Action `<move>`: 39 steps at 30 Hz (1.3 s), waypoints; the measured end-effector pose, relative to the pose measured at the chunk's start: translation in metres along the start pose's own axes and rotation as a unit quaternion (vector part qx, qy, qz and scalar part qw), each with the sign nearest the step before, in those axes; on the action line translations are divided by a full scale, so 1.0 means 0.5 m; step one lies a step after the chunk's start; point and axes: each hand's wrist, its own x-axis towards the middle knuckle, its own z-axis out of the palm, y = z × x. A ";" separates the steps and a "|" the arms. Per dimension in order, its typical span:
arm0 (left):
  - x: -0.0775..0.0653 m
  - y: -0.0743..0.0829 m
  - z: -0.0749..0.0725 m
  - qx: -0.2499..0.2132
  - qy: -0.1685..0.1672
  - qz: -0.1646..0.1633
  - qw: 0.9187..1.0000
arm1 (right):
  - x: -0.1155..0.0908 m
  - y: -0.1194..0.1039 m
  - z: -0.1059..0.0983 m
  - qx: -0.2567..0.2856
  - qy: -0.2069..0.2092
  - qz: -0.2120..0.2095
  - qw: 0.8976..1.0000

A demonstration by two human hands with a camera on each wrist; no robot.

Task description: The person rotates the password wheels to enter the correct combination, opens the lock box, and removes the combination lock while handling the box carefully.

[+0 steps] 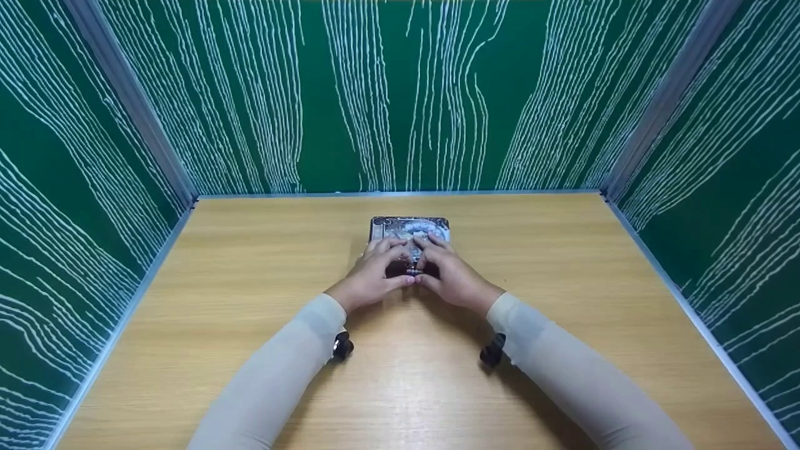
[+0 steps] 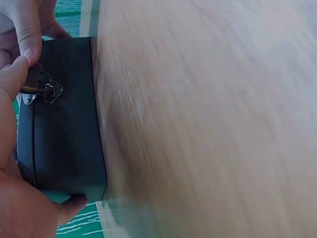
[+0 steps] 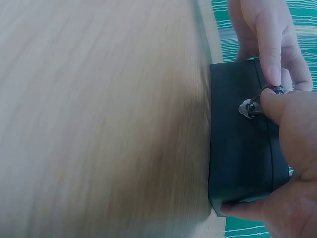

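A small dark box [image 1: 409, 226] with a patterned blue-grey lid sits on the table, its front facing me. On that plain dark front [image 2: 69, 134] is an ornate metal clasp plate [image 3: 248, 108], with a small padlock-like piece [image 2: 32, 75] and its ring-shaped shackle at it. My left hand [image 1: 373, 275] and right hand [image 1: 455, 273] hold the box from either side, fingers over the lid and around its ends. Both thumbs meet at the front, their tips on the lock piece. The thumbs partly hide the lock, and the hands cover the front part of the lid.
The box stands on a light wood table [image 1: 412, 387], toward its far edge. Green panels [image 1: 525, 69] with white wavy lines rise behind and at both sides, joined by grey corner posts [image 1: 134, 100]. Dark wrist cameras [image 1: 492, 351] hang beneath both sleeves.
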 end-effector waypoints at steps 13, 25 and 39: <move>0.001 0.004 0.003 0.009 0.013 0.024 1.000 | 0.001 0.004 -0.001 -0.002 0.009 -0.024 1.000; 0.001 0.004 0.005 0.011 0.011 0.013 1.000 | -0.002 0.003 -0.001 0.008 0.016 -0.025 1.000; 0.001 0.003 0.003 0.008 0.009 0.013 1.000 | -0.001 -0.002 -0.002 0.005 0.015 -0.019 1.000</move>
